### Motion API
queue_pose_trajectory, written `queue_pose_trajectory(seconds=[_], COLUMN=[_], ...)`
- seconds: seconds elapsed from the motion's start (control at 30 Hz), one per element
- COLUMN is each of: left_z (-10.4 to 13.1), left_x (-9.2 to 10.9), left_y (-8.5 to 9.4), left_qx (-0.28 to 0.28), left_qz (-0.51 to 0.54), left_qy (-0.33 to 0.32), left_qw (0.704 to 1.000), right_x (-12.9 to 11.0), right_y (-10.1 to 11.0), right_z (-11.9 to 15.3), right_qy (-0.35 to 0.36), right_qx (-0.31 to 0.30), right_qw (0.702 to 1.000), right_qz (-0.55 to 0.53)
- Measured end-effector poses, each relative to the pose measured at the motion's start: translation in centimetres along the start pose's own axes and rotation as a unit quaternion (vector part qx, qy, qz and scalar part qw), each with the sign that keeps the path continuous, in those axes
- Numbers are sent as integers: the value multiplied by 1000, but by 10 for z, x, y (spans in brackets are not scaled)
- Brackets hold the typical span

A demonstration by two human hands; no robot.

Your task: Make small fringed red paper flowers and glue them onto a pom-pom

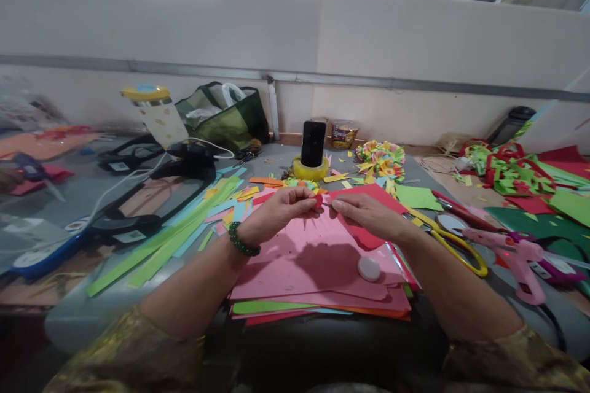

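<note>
My left hand (282,210), with a green bead bracelet (240,242) on the wrist, pinches a small red paper piece (318,201) above a stack of pink paper (318,270). My right hand (364,212) meets it from the right, fingertips closed on a thin stick-like end at the same red piece. What exactly the right fingers hold is too small to tell. A small white round lid (369,268) lies on the pink sheets below my right hand.
Yellow-handled scissors (454,245) and a pink glue gun (516,258) lie to the right. A phone (313,143) stands in a yellow tape roll behind. Green paper strips (175,236), a folded paper flower (381,159) and cut scraps (511,172) cover the table.
</note>
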State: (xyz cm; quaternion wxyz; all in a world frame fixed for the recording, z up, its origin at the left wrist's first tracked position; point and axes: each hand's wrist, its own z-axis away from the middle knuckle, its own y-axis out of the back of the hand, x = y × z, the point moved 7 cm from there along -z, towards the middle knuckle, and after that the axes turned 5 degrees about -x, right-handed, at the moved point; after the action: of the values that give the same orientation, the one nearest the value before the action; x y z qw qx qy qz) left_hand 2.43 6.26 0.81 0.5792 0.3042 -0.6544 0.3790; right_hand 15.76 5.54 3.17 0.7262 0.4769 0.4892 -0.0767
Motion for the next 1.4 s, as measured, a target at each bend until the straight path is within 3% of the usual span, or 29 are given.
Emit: queue_pose_trajectory(seconds=[0.57, 1.4], left_z=[0, 0], left_x=[3, 1], left_y=[-3, -2], left_qx=[-50, -49], left_qz=[-63, -60], left_qy=[-14, -12], left_qw=[997, 997], right_x=[-1, -2], right_y=[-1, -2], right_z=[0, 1], right_qy=[-7, -18], right_qx=[-16, -17], right_qw=[998, 999], right_qz=[58, 47])
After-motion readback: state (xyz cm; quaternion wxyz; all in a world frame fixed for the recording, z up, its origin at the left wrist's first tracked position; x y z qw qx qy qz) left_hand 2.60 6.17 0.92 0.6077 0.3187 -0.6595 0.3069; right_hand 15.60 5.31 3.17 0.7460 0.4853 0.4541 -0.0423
